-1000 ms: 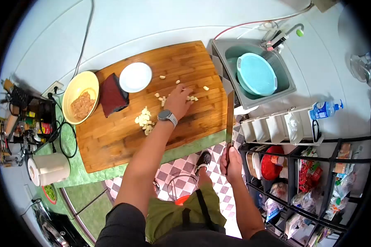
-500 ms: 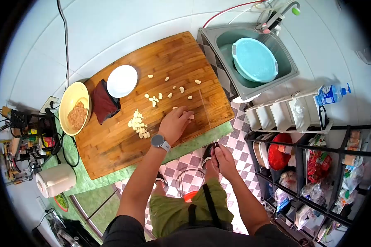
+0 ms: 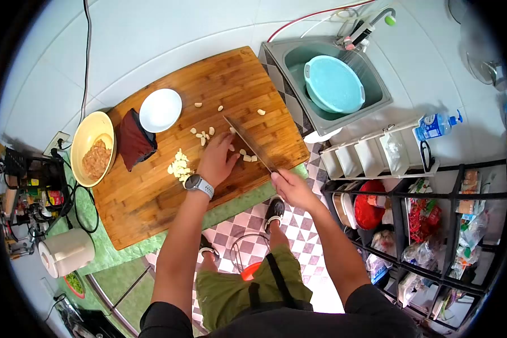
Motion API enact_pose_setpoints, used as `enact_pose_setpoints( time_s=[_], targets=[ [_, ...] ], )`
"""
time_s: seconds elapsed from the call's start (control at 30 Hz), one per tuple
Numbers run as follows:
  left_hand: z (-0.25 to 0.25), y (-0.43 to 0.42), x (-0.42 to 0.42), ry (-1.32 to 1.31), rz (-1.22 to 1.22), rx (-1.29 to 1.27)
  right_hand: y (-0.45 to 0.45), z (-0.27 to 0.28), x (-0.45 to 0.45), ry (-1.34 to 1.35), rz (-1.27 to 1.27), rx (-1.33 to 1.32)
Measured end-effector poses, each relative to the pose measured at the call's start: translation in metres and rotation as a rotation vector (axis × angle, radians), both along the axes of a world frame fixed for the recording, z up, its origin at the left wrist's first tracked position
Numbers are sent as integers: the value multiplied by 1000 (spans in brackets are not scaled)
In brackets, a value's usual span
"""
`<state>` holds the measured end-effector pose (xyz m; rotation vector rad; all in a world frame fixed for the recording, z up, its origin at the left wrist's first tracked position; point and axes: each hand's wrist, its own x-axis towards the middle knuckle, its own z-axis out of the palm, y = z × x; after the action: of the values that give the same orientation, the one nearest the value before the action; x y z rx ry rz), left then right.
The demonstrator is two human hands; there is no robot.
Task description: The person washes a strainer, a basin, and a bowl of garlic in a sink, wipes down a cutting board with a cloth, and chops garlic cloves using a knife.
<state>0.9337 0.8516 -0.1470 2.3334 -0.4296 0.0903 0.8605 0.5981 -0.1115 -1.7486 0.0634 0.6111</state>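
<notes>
My right hand (image 3: 293, 188) is closed round the handle of a kitchen knife (image 3: 250, 143). Its blade slants up and left over the wooden cutting board (image 3: 158, 205). Left of the blade, my left hand (image 3: 215, 162) rests on the board, thumb apart from bent fingers. Those fingertips are close to a garlic clove (image 3: 232, 130); whether they touch it I cannot tell. A few garlic cloves (image 3: 247, 158) lie between my left thumb and the blade. Near my watch-wearing wrist sits a pile of chopped garlic (image 3: 179, 165). Several more peeled cloves (image 3: 203, 137) are scattered farther up the board.
A white bowl (image 3: 160, 110), a dark red cloth-like item (image 3: 135, 141) and a yellow bowl (image 3: 109, 125) of minced meat are at the left. Right of the board is a sink (image 3: 377, 102) holding a blue basin (image 3: 334, 84). A black shelf rack (image 3: 400, 194) stands at the right.
My left hand has shifted left and up the board, uncovering cloves beneath it. The knife, earlier seen edge-on at the right, now slants leftward with its flat side showing.
</notes>
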Motion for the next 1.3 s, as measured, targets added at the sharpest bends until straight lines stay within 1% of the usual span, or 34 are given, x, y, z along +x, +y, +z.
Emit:
enact_pose_setpoints(
  time_s=[0.03,0.07,0.1,0.17,0.2,0.23,0.3,0.33,0.37,0.43,0.5,0.57,0.6,0.7,0.77,0.83,0.87,0.97,1.03,1.1,1.17,1.23,1.27,1.3],
  targets=[
    [-4,-2,-1,48,-56,4,-3,2,-10,14,12,6],
    [-1,-4,-5,57,-90,-40,-3,15,-17,164,-43,64],
    [1,-1,-9,61,-86,-33,-3,17,-24,168,-39,70],
    [6,3,-22,-39,-61,-115,-5,16,-40,118,-177,193],
    [7,6,-30,25,23,-156,-9,13,-47,97,-185,128],
    [8,10,-38,27,20,-149,-9,5,-54,100,-188,136],
    [12,20,-56,20,146,-249,-3,-9,-64,-370,-193,-242],
    [10,22,-67,8,194,-280,0,-6,-68,-337,-178,-332],
    [9,26,-77,5,192,-275,3,-10,-70,-339,-181,-327],
    [7,34,-94,29,218,-308,11,-21,-72,-352,-123,-584],
    [8,38,-109,17,260,-342,21,-8,-68,-375,-128,-591],
    [12,46,-126,1,304,-300,28,4,-65,-525,-237,-635],
    [15,50,-132,38,320,-320,33,13,-62,-601,-260,-644],
    [16,63,-145,10,341,-287,42,8,-63,-661,-285,-727],
    [17,71,-152,-7,351,-302,49,-16,-69,-667,-266,-770],
    [18,78,-156,-20,360,-322,53,-45,-76,-483,16,-979],
    [19,82,-157,-36,370,-313,58,-51,-79,-443,93,-1046],
    [26,90,-163,-55,404,-317,62,-57,-83,-437,79,-1050],
    [29,92,-165,-56,402,-298,61,-51,-80,-470,78,-1034],
    [20,92,-161,-82,417,-286,55,-53,-78,-555,72,-1003],
    [13,95,-169,-77,440,-266,46,-51,-77,-492,84,-948],
    [12,99,-171,-93,468,-247,43,-32,-76,-544,-47,-700],
    [12,102,-175,-99,494,-242,41,-21,-77,-481,-69,-673],
    [12,107,-180,-89,504,-241,37,-16,-77,-474,-57,-673]
  ],
)
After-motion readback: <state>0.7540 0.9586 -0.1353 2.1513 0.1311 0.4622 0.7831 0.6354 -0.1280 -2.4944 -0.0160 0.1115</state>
